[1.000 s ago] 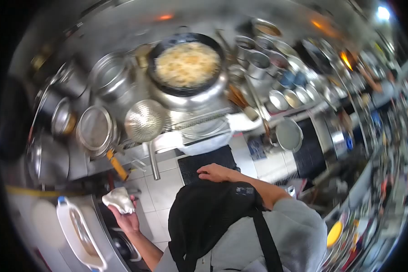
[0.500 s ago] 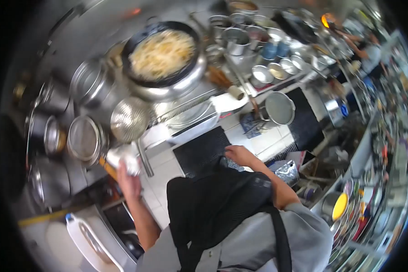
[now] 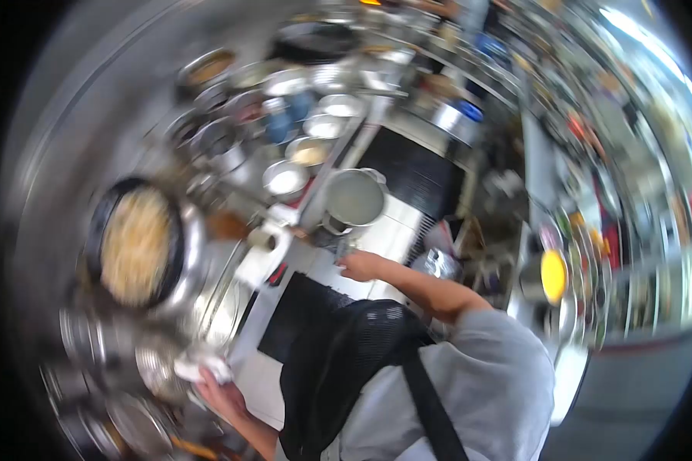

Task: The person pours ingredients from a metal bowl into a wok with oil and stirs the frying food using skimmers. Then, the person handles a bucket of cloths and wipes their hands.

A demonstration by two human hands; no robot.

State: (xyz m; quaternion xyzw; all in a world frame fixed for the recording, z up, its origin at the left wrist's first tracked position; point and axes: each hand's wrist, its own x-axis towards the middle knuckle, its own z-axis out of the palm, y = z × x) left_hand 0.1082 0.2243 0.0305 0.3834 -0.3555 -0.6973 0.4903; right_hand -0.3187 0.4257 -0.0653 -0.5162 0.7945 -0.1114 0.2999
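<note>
In my left hand (image 3: 224,395) is a bunched white cloth (image 3: 201,364), with the fingers closed on it. It is held beside a perforated metal strainer (image 3: 155,363) at the counter's edge. My right hand (image 3: 359,266) hangs over the floor in front of me, fingers curled together; whether they hold anything is hidden. Just beyond it stands a large pot (image 3: 356,197) with two handles. At the left, a black wok (image 3: 175,253) holds a heap of pale, noodle-like food (image 3: 137,247), blurred by motion.
Several metal bowls and containers, among them a bowl (image 3: 285,180), line the counter at upper left. Dark floor mats (image 3: 415,170) lie on white tiles. To the right are shelves and a container of yellow contents (image 3: 553,275). Part of another person (image 3: 473,14) shows at the top.
My view has swung right, so the wok and counter have shifted left and down. The white cloth remains in my left hand. My right hand now appears closer to the large pot.
</note>
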